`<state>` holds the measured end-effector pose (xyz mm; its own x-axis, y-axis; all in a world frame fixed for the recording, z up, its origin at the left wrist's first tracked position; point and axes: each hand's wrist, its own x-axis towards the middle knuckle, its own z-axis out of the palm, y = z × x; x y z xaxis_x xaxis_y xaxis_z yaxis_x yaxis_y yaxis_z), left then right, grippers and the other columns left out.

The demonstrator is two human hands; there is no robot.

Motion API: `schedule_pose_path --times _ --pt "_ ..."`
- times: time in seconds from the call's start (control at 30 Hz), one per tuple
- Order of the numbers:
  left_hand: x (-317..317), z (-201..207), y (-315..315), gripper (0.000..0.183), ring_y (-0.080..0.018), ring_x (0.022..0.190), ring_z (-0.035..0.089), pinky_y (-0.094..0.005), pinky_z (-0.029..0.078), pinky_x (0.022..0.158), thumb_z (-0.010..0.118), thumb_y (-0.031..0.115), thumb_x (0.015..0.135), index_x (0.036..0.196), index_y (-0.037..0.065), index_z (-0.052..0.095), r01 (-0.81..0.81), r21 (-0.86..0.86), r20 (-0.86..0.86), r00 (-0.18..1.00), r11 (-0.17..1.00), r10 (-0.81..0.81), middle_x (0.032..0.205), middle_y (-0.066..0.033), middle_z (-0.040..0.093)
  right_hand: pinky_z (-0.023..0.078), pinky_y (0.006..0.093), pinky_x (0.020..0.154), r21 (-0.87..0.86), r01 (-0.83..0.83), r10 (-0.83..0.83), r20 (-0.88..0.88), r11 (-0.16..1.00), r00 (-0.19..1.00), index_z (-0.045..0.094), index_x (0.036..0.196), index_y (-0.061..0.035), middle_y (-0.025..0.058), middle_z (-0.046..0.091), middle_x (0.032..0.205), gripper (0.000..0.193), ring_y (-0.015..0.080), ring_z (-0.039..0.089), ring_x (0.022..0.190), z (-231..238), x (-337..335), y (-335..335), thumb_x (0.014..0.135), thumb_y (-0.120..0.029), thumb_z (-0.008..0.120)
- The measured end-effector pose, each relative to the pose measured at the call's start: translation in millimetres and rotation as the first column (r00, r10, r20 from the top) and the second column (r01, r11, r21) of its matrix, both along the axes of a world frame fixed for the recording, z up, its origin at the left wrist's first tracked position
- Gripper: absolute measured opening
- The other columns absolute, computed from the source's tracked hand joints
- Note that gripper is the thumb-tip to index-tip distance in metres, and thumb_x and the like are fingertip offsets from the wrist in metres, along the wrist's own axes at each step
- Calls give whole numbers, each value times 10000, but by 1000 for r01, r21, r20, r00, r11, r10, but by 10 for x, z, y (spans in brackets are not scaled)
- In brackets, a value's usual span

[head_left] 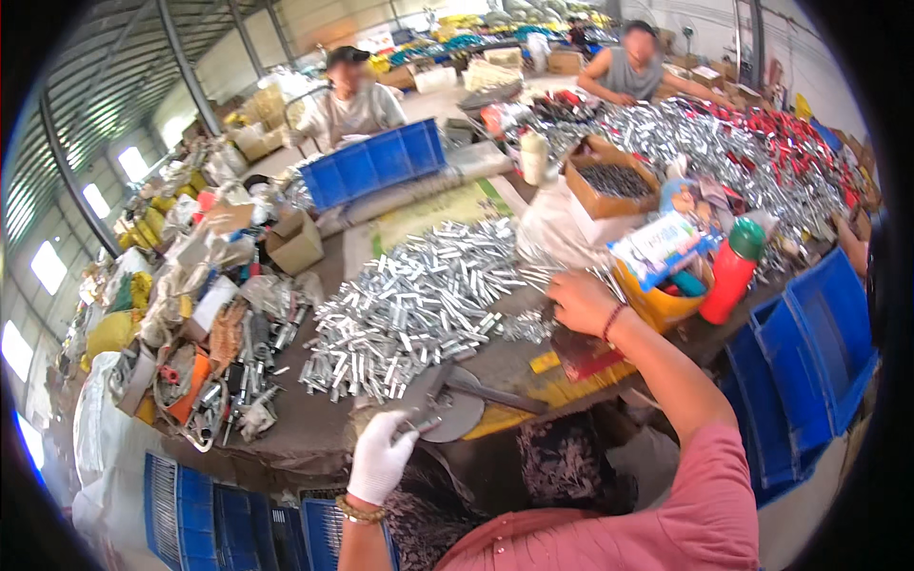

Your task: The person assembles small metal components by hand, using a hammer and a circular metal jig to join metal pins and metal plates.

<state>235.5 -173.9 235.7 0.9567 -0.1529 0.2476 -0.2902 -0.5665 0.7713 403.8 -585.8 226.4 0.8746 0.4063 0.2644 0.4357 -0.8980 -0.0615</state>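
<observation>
Preferably steady the metal tube [430,423] the left hand [380,457] pinches beside the hammer [493,393]; right hand [583,305] beyond it, grip unclear

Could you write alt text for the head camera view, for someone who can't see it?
A white-gloved left hand holds a small metal part near a hammer on a worktable, while the bare right hand is beside a heap of shiny metal pieces. Beyond, a co-worker is behind a blue crate.
</observation>
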Motion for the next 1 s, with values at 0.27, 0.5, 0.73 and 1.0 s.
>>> schedule_pose_path --times 0.27,0.5,0.73,1.0 --pt "-25 82 -48 266 -211 914 692 -323 542 835 726 -9 918 1182 16 743 2 -20 -12 1000 1000 -3 1010 -106 693 568 466 871 1 -47 46 62 999 997 706 929 -72 103 675 1018 98 335 684 1002 247 -461 -74 841 -81 665" --pt "69 61 -50 170 -317 933 690 -389 553 835 741 42 897 1063 33 774 21 171 132 990 985 -44 966 -132 709 566 486 832 134 23 -27 28 991 999 694 945 -48 143 666 1036 141 389 685 974 238 -628 -127 872 19 594" --pt "45 156 -178 167 -308 914 685 -402 548 816 803 123 879 1032 58 787 -59 246 212 977 967 6 940 -117 701 565 492 787 290 17 -97 266 957 959 691 987 -1 176 656 1007 147 434 680 917 258 -676 -160 888 55 598" --pt "112 35 -230 109 -292 893 674 -402 540 808 813 148 876 950 72 790 -104 217 241 969 971 50 901 -89 693 583 249 803 955 231 386 -288 188 877 732 1186 -11 33 754 1046 234 77 698 918 725 -1089 600 956 -31 767"
